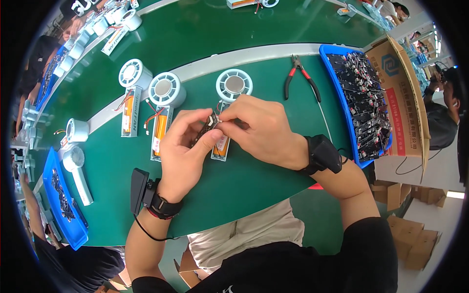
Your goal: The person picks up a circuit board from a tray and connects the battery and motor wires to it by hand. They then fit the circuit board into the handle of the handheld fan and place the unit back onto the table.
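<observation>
Two hands meet above the green tabletop [254,180]! My left grip [185,141] holds a small black circuit board [207,128] between thumb and fingers. My right grip [261,129] is narrow, pinched at the board's upper end; on exactly what, I cannot tell. Beneath lies a fan [234,85], partly hidden, and over right, pliers [296,64] near a blue tray [337,49].

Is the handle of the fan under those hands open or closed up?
Open. On that fan, the handle shows its orange battery, with no cover over it. Part is hidden.
</observation>
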A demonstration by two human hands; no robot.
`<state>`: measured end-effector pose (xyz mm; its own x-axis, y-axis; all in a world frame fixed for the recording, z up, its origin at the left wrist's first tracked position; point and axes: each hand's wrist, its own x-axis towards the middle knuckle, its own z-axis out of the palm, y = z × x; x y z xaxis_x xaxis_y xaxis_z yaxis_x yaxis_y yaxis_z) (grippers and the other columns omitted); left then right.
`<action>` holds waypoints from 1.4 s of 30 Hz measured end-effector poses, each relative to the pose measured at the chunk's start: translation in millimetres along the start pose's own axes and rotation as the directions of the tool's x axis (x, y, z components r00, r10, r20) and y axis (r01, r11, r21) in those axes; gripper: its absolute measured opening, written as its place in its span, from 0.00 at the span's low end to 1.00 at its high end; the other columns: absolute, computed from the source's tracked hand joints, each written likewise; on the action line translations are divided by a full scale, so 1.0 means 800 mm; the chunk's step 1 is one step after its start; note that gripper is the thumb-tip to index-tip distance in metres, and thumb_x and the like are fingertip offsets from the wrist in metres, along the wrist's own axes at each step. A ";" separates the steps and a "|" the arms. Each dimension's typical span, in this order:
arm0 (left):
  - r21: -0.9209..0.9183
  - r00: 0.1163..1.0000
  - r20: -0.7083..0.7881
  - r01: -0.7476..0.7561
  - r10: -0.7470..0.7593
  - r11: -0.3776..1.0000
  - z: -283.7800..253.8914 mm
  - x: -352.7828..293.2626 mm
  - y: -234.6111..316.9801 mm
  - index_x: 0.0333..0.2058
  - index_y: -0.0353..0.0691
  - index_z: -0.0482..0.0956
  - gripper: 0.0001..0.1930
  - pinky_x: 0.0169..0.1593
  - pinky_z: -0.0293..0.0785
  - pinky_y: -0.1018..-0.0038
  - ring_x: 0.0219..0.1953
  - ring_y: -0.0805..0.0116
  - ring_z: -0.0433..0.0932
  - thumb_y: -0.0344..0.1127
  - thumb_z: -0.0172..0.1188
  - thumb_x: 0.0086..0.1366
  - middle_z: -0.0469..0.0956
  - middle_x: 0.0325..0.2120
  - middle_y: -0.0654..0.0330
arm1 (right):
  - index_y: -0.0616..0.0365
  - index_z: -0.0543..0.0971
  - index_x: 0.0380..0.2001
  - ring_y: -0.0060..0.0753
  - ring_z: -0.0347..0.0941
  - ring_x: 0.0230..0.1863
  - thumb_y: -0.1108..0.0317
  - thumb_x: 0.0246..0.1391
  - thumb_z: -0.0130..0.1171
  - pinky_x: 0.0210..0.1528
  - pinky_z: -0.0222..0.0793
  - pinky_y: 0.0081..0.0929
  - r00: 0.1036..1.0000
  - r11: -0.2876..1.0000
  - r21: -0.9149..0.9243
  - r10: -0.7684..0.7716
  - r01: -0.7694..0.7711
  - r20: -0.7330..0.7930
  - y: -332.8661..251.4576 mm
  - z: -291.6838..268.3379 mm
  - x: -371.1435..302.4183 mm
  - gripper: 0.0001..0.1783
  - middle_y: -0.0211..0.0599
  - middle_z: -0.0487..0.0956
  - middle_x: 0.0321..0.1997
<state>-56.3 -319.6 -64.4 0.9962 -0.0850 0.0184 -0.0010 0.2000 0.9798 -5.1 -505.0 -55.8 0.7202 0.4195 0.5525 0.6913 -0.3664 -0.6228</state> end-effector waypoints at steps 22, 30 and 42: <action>0.301 0.994 0.001 0.108 -0.114 0.947 -0.007 0.002 0.031 0.49 0.32 0.82 0.17 0.36 0.75 0.83 0.31 0.80 0.77 0.23 0.71 0.61 0.81 0.37 0.62 | 0.57 0.79 0.28 0.31 0.76 0.25 0.68 0.41 0.72 0.24 0.69 0.27 0.892 0.831 -0.329 -0.438 0.449 0.111 0.013 -0.019 0.009 0.11 0.30 0.77 0.28; 0.260 0.917 0.075 0.361 -0.391 0.896 -0.017 0.005 0.053 0.47 0.31 0.82 0.15 0.35 0.74 0.84 0.29 0.82 0.78 0.25 0.71 0.61 0.82 0.31 0.63 | 0.58 0.81 0.30 0.31 0.76 0.26 0.67 0.44 0.72 0.25 0.71 0.26 0.869 0.867 -0.122 -0.459 0.483 0.183 0.018 -0.020 0.012 0.11 0.31 0.78 0.30; 0.079 0.858 0.173 0.477 -0.483 0.876 -0.020 0.006 0.059 0.45 0.29 0.83 0.13 0.41 0.78 0.80 0.39 0.73 0.84 0.24 0.71 0.61 0.83 0.36 0.59 | 0.62 0.83 0.37 0.30 0.75 0.24 0.69 0.44 0.72 0.23 0.69 0.26 0.811 0.825 -0.099 -0.513 0.557 0.281 0.014 -0.024 0.010 0.15 0.32 0.78 0.31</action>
<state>-49.9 -295.4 -21.3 0.8406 -0.3385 -0.4229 0.4670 0.0574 0.8824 9.6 -521.2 -47.5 0.2125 0.7618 0.6120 0.9769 -0.1506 -0.1517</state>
